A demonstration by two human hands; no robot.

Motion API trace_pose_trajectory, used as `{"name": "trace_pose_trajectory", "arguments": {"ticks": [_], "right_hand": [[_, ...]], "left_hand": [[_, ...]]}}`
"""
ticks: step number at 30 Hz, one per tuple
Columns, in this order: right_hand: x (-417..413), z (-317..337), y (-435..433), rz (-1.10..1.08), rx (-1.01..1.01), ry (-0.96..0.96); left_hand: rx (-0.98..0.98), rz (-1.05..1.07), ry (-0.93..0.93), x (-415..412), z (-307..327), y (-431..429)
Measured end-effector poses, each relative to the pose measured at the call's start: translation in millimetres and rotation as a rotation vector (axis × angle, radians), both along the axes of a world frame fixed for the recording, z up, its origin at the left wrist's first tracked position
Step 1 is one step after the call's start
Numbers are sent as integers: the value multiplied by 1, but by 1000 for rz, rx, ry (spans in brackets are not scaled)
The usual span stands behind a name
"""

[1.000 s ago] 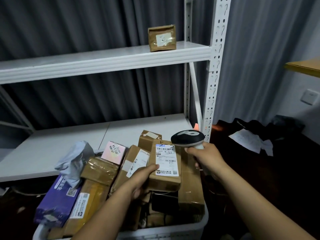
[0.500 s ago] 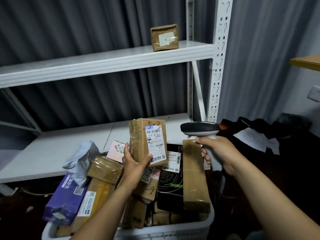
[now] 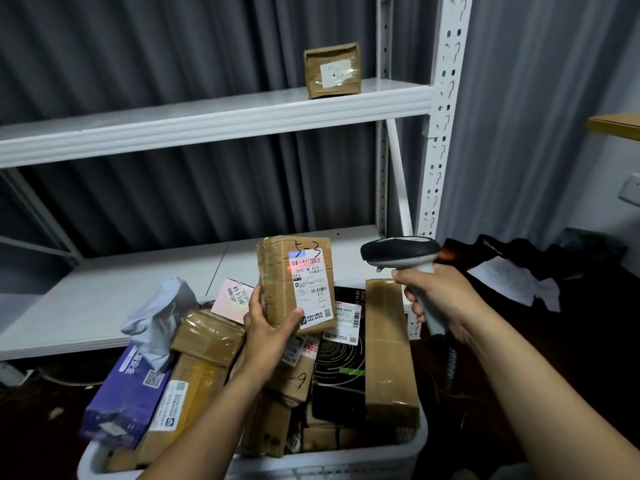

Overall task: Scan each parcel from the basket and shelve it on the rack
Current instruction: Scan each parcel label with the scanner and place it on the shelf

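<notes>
Head view: within the last 1 s the left hand (image 3: 268,327) has lifted the parcel (image 3: 277,282) clear of the basket (image 3: 332,462) and stood it upright, label (image 3: 310,285) toward the camera. The scanner (image 3: 398,252) has come up just beside it. A red line now lies across the upper barcode, so the scan of this parcel looks to be under way, with shelving on the rack (image 3: 214,116) probably the next step.

The left hand grips the parcel's lower end, thumb across the front. The right hand (image 3: 440,299) is wrapped round the scanner's pale handle.

The parcel is a brown cardboard block bound in glossy tape, with a smooth white paper label and marker scrawl near the top. The scanner is smooth plastic with a dark rounded head. The basket is white perforated plastic, heaped with taped cartons, a purple box (image 3: 128,393) and a crumpled grey mailer (image 3: 156,313). The rack is white painted metal with slotted uprights; 1 shelved parcel (image 3: 332,71) sits on its upper shelf.
</notes>
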State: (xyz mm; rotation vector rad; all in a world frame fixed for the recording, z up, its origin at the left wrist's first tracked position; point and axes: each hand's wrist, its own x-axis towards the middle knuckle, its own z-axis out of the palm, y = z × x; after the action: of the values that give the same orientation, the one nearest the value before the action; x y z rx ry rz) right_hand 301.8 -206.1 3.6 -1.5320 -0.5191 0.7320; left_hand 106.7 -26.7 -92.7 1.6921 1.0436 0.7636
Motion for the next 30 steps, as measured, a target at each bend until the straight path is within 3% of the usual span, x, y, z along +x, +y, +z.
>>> {"name": "trace_pose_trajectory", "arguments": {"ticks": [9, 16, 24, 30], "right_hand": [[-1, 1, 4, -57, 66, -55], [6, 21, 19, -241, 146, -122], [40, 110, 58, -301, 217, -239], [50, 169, 72, -324, 250, -321]], "left_hand": [[-59, -1, -115, 7, 30, -11], [-211, -28, -362, 47, 94, 9], [-211, -109, -524, 100, 201, 46], [-278, -175, -482, 126, 280, 56]]}}
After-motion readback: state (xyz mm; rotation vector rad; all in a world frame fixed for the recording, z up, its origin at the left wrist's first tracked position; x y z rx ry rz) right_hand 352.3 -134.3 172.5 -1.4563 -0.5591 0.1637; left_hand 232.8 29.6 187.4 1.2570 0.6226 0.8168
